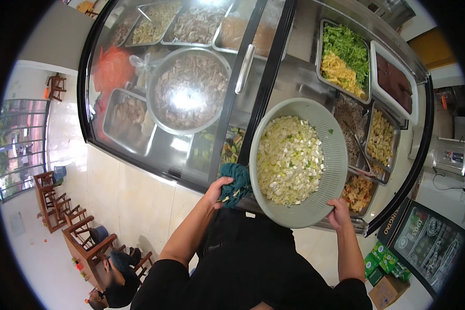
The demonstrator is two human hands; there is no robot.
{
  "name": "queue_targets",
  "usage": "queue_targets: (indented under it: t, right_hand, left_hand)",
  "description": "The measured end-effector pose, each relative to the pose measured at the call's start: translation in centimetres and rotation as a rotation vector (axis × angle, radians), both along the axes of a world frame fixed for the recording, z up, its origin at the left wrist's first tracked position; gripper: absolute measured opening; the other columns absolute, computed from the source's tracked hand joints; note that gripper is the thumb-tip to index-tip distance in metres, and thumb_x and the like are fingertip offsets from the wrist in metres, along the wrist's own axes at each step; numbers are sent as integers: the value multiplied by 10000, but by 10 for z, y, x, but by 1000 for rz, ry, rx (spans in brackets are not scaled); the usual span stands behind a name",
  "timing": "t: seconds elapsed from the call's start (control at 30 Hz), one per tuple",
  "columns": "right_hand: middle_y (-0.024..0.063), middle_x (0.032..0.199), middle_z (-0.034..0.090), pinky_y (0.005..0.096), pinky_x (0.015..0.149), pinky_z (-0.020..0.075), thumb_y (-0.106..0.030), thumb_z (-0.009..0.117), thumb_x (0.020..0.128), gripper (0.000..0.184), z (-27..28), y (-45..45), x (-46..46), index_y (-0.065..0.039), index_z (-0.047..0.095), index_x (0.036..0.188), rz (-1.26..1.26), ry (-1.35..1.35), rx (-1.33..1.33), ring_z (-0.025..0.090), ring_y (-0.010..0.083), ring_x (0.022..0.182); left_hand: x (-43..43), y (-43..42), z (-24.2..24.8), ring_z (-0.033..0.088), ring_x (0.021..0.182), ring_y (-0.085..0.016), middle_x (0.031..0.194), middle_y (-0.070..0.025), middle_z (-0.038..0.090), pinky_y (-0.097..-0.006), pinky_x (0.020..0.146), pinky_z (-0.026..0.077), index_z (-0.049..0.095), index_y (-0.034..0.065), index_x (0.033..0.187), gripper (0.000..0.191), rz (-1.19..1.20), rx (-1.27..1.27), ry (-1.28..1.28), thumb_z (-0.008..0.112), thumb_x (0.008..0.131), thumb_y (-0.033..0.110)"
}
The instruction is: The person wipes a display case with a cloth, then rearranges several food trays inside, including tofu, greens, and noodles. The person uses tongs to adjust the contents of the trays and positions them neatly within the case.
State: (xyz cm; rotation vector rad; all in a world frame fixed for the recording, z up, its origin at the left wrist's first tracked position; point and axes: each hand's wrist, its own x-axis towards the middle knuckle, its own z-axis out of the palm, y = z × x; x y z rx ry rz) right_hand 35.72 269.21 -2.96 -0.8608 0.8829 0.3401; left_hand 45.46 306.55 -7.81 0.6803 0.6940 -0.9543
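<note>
A pale green plastic colander [335, 155] holds a heap of chopped white and light-green vegetable pieces [288, 162]. My right hand [338, 213] grips its rim at the lower right. In my left hand [216, 192] is a bunched dark teal cloth [234, 184] with a few vegetable bits stuck on it. The cloth is beside the colander's left rim; whether they touch I cannot tell. The colander is over the front edge of a glass-topped food display case [174, 176], at its open right half.
Under the sliding glass with its handle [245, 69] lie a large round bowl of sliced food [190, 91] and several metal trays. To the right are trays of green and yellow shreds [345, 58], dark red blocks [394, 83] and diced food [380, 135]. A person [118, 277] sits at a wooden table [87, 263] lower left.
</note>
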Motion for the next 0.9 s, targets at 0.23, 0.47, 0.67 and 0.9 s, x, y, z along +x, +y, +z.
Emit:
queue_targets:
  t: [0.23, 0.47, 0.67, 0.9]
  right_hand:
    - [145, 1019, 569, 389, 846, 465, -41, 478, 773, 307, 63, -13, 136, 84, 494, 1052, -82, -269, -184, 568, 257, 931]
    - [151, 1025, 482, 320, 811, 510, -8, 468, 799, 216, 94, 10, 388, 53, 425, 1002, -77, -608, -234, 546, 235, 902]
    - [259, 1043, 461, 371, 647, 575, -13, 451, 823, 300, 88, 48, 520, 124, 376, 1079, -217, -549, -278, 564, 377, 860]
    - [221, 990, 489, 392, 647, 595, -55, 486, 863, 299, 63, 41, 577, 104, 374, 1089, -150, -705, -243, 571, 341, 829]
  left_hand:
    - [7, 25, 16, 607, 862, -278, 1012, -155, 603, -403, 765, 507, 486, 0, 1156, 490, 89, -105, -101, 559, 745, 256]
    - [-3, 33, 20, 598, 880, -287, 1015, -154, 600, -416, 782, 494, 490, -6, 1151, 502, 170, -84, -123, 566, 729, 253]
    - [-14, 45, 27, 535, 1038, -305, 1202, -161, 492, -410, 811, 490, 346, 40, 1300, 681, 295, -105, -228, 569, 698, 267]
    - [-17, 55, 22, 545, 1008, -325, 1207, -161, 479, -427, 720, 526, 351, 61, 1299, 716, 334, -54, -151, 583, 660, 288]
